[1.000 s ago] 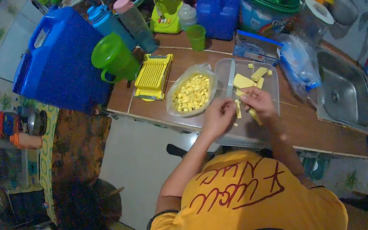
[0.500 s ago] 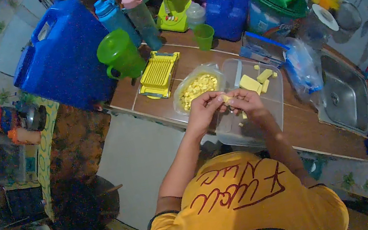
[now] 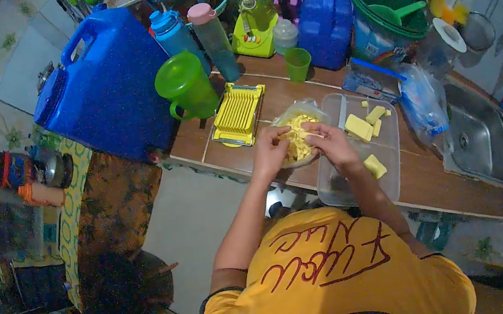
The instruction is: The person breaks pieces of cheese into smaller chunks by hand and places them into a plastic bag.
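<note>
Your left hand (image 3: 270, 148) and right hand (image 3: 334, 143) are above the clear plastic bag (image 3: 309, 107) near the countertop's front edge, one over each side of it. On both, the thumb and fingers are drawn in to a narrow pinch, the fingertips close to the pale-yellow cubes (image 3: 297, 145) that fill the bag. You cannot tell from this view whether either pinch holds a piece, since the yellow behind the fingers blends with it.

Just right of the bag, the clear plastic tray (image 3: 392, 163) reaches the front edge of the countertop (image 3: 423, 169). Inside it, a knife (image 3: 343, 113) lies along the left edge, toward the far-left corner. Beside the blade is a flat yellow slab (image 3: 359, 128), with a thick yellow stick (image 3: 375, 114) and smaller bits toward the far-right corner. Another yellow chunk (image 3: 374, 166) sits nearer the tray's near edge, next to your right forearm.

To the left of the bag, a yellow wire slicer (image 3: 238, 114) rests near the countertop's front edge, with a green pitcher (image 3: 187, 89) behind its left side. A green cup (image 3: 298, 64) stands farther back, behind the bag. The steel sink (image 3: 475, 136) is set into the countertop's right end.
</note>
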The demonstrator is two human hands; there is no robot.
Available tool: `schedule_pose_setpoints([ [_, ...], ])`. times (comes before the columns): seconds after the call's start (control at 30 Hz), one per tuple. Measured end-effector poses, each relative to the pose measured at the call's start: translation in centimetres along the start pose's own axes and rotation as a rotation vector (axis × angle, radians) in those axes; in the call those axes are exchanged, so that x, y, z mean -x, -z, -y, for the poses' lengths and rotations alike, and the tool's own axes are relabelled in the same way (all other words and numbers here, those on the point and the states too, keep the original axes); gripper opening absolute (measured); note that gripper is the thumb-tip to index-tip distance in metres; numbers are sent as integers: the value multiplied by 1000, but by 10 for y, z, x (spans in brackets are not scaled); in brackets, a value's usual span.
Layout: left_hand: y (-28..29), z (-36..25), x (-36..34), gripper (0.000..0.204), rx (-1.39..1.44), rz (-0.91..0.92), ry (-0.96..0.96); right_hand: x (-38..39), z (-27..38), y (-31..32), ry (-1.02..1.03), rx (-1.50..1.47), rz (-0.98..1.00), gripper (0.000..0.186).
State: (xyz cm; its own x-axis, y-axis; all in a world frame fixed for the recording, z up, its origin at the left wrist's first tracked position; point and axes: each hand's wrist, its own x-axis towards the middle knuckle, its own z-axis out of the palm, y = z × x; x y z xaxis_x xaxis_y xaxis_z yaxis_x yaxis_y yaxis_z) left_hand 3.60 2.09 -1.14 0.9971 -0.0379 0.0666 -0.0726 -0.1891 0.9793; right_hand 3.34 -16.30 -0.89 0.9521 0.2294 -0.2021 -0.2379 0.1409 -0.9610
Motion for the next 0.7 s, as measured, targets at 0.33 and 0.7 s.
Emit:
schedule_pose_setpoints([
  [0.33,3,-24,-2,20,292,218,215,2,9,-9,107,-77,6,32],
  [0.7,-1,-9,-4,17,463,167,273,1,8,-12,102,-236,42,29],
])
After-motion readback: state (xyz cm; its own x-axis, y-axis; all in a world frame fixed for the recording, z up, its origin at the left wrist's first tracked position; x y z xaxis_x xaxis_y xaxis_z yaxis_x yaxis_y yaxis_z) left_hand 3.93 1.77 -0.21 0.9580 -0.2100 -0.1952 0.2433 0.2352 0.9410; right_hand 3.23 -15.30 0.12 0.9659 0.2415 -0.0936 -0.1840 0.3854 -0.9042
